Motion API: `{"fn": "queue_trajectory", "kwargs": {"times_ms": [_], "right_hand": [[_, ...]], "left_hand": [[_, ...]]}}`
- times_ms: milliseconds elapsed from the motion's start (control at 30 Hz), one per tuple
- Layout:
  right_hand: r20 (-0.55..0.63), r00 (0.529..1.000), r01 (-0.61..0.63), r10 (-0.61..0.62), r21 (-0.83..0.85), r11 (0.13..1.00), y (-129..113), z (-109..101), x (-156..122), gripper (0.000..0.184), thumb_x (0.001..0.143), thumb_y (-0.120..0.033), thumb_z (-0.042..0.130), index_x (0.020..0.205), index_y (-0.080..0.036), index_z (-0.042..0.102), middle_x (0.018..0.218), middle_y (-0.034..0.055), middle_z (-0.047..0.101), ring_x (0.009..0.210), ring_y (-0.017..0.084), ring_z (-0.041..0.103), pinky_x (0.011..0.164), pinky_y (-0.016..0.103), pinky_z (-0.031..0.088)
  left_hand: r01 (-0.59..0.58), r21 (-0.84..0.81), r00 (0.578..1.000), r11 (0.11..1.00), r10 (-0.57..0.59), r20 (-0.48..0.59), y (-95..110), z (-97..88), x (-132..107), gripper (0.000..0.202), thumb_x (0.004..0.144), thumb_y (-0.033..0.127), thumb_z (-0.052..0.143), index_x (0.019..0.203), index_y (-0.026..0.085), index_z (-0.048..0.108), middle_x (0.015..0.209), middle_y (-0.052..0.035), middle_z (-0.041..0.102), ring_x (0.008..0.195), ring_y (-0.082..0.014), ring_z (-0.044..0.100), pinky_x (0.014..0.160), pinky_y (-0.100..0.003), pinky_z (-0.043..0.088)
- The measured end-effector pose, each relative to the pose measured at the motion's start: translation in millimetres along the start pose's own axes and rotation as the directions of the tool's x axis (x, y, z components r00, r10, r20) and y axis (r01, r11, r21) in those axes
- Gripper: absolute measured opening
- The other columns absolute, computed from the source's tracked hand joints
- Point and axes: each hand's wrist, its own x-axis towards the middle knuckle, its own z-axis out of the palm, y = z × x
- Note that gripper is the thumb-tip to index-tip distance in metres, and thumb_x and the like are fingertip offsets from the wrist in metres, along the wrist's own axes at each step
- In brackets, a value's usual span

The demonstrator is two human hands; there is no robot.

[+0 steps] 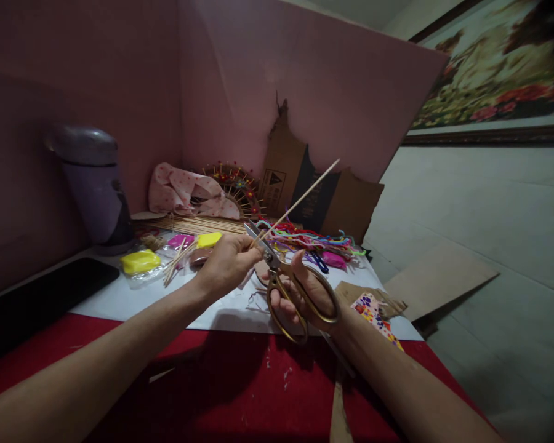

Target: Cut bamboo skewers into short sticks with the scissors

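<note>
A thin wooden stick (305, 194) slants up to the right, its lower end pinched in the fingers of my left hand (228, 261). My right hand (305, 289) has its fingers through the handles of a pair of scissors (321, 292) with bronze-coloured grips. The blades point up and left, beside the stick and close to my left fingertips. Whether the blades touch the stick I cannot make out. Behind my hands lie a bundle of long thin sticks (198, 224) and a tangle of coloured pipe cleaners (305, 237).
A purple tumbler (95, 191) and a black phone-like slab (60, 286) stand and lie at left. Yellow clay packets (141, 263) sit near short sticks. Torn cardboard (323, 191) leans on the pink back panel (305, 80). White paper (120, 301) covers part of the red cloth (240, 387).
</note>
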Motion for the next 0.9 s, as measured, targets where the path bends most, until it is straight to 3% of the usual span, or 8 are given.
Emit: {"fn": "queue_trajectory", "kwargs": {"times_ms": [133,300,433,600,700,767,900], "right_hand": [[0.027,0.999,-0.022,0.021,0.014,1.000,1.2,-1.4,0.3,0.076,0.071,-0.081,0.029,0.093,-0.014,0.057,0.050,-0.0016,0.057,0.032,0.007,0.045,0.031,0.015,0.038],[0.003,0.998,-0.065,0.065,-0.069,0.995,5.7,-4.8,0.8,0.079,0.070,-0.082,0.025,0.068,-0.011,0.059,0.043,-0.0021,0.049,0.033,0.006,0.042,0.032,0.015,0.038],[-0.061,0.998,-0.007,0.000,-0.121,0.993,5.7,-2.8,-0.9,0.075,0.070,-0.082,0.031,0.070,-0.012,0.059,0.050,-0.0007,0.053,0.036,0.005,0.042,0.033,0.015,0.039],[0.016,1.000,0.015,-0.013,-0.151,0.988,4.2,0.3,-2.4,0.078,0.071,-0.082,0.027,0.070,-0.011,0.060,0.043,-0.0029,0.047,0.032,0.006,0.041,0.032,0.015,0.035],[0.014,0.999,0.035,-0.034,-0.100,0.994,2.3,3.7,-3.1,0.078,0.072,-0.081,0.026,0.084,-0.012,0.062,0.047,-0.0020,0.053,0.031,0.005,0.039,0.031,0.015,0.033],[-0.023,0.997,0.071,-0.073,-0.074,0.995,0.7,6.5,-3.8,0.077,0.073,-0.079,0.028,0.097,-0.013,0.061,0.054,-0.0007,0.058,0.032,0.005,0.038,0.030,0.015,0.033],[-0.027,0.994,0.102,-0.105,-0.090,0.991,-1.1,9.7,-5.3,0.078,0.072,-0.080,0.030,0.103,-0.015,0.059,0.057,-0.0009,0.058,0.033,0.004,0.037,0.030,0.014,0.036]], "left_hand": [[-0.014,0.002,0.997,1.000,0.014,-0.074,1.1,-2.9,1.7,0.029,0.075,0.031,0.054,0.051,0.017,0.045,0.046,0.0060,0.037,0.043,-0.0071,0.031,0.042,-0.022,0.022],[-0.038,0.225,0.999,0.974,0.034,0.022,-4.8,1.4,0.6,0.031,0.075,0.035,0.054,0.051,0.016,0.049,0.045,0.0055,0.037,0.043,-0.0080,0.032,0.042,-0.022,0.020],[-0.114,0.259,0.993,0.959,0.099,0.071,-5.1,2.0,-0.3,0.027,0.076,0.027,0.050,0.051,0.016,0.050,0.047,0.0044,0.041,0.044,-0.0083,0.034,0.044,-0.022,0.022],[-0.042,0.026,0.996,0.999,0.044,-0.079,1.3,-6.7,2.1,0.027,0.075,0.027,0.051,0.052,0.018,0.043,0.048,0.0056,0.037,0.043,-0.0074,0.031,0.043,-0.022,0.023],[-0.003,-0.051,0.986,0.999,-0.005,-0.167,2.9,-9.8,3.9,0.026,0.076,0.028,0.051,0.053,0.017,0.045,0.045,0.0062,0.035,0.040,-0.0066,0.028,0.040,-0.022,0.020],[0.067,-0.040,0.987,0.997,-0.073,-0.145,2.8,-9.3,4.1,0.029,0.075,0.032,0.054,0.051,0.017,0.046,0.042,0.0066,0.033,0.038,-0.0059,0.026,0.039,-0.022,0.018],[0.220,-0.049,0.975,0.974,-0.219,0.028,2.5,-5.7,1.9,0.039,0.072,0.040,0.061,0.046,0.017,0.044,0.036,0.0074,0.032,0.033,-0.0044,0.023,0.037,-0.021,0.013]]}}
